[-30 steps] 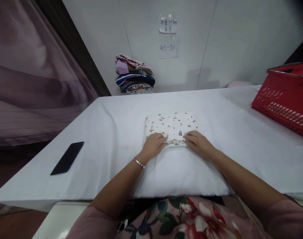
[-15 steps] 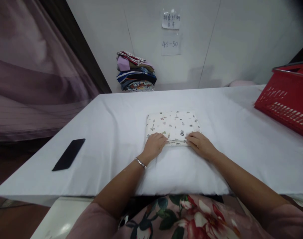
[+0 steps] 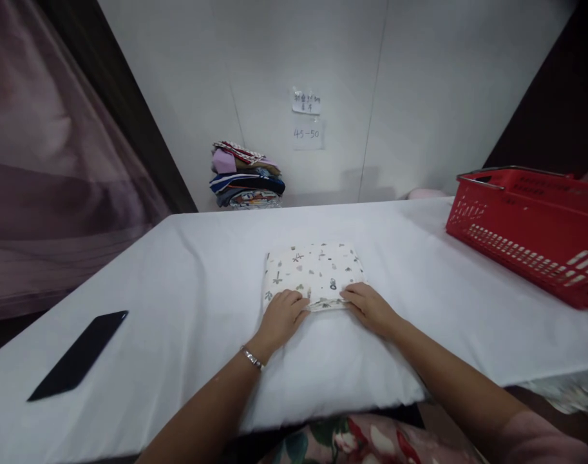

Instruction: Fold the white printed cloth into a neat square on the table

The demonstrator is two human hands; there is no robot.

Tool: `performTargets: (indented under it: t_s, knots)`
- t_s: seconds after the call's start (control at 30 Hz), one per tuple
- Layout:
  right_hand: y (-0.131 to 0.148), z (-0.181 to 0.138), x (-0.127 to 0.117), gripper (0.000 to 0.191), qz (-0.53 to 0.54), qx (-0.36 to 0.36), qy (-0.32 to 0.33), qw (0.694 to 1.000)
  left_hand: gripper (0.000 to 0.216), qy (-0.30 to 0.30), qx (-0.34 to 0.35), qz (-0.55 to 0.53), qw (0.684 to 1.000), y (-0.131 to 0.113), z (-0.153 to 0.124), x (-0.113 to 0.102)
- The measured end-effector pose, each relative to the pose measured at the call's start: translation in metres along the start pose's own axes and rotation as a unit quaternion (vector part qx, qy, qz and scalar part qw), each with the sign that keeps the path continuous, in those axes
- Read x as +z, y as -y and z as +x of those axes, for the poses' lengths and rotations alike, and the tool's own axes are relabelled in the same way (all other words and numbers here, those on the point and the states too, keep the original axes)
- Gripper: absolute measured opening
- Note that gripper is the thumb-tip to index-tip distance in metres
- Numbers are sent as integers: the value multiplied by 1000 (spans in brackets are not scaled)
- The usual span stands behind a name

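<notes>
A folded white cloth (image 3: 317, 270) printed with small plant and animal-like motifs lies on the white-covered table in front of me. My left hand (image 3: 284, 314) grips its near left corner, fingers on top and the thumb by the front edge. At the near right corner, my right hand (image 3: 368, 308) holds the same edge in a like grip. Between the two hands the stacked layers of the fold show. Parts of the corners are hidden under my fingers. A silver bracelet (image 3: 252, 357) circles my left wrist.
A black flat slab, perhaps a phone (image 3: 78, 356), lies on the left of the table (image 3: 201, 399). At the right stands a red plastic basket (image 3: 525, 225) with metal handles. A pile of folded fabrics (image 3: 248, 177) sits behind the far edge, below paper signs (image 3: 307, 119) on the wall.
The view has tilted upward and turned right, so more of the red basket shows. Both hands keep their hold on the cloth's near edge, and its far edge now looks more rounded.
</notes>
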State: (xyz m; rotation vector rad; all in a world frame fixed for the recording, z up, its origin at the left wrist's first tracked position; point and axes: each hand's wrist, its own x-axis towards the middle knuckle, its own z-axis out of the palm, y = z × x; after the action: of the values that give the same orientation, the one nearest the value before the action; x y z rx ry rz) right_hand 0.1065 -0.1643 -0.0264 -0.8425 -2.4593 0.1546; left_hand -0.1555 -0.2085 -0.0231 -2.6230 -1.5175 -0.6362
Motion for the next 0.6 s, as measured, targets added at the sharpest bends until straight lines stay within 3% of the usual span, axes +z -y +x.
performTargets:
  t_s: [0.17, 0.33, 0.5, 0.6]
  knots:
    - [2, -2, 2, 30, -8, 10, -6, 1000, 23, 5, -7, -18, 1000, -1, 5, -9]
    - [5, 0, 3, 29, -3, 13, -4, 1000, 30, -14, -24, -29, 999, 0, 33, -19]
    - [4, 9, -8, 24, 54, 39, 0, 998, 47, 61, -15, 16, 998, -2, 43, 2]
    - [-11, 22, -15, 26, 75, 103, -54, 990, 50, 79, -20, 36, 996, -4, 36, 15]
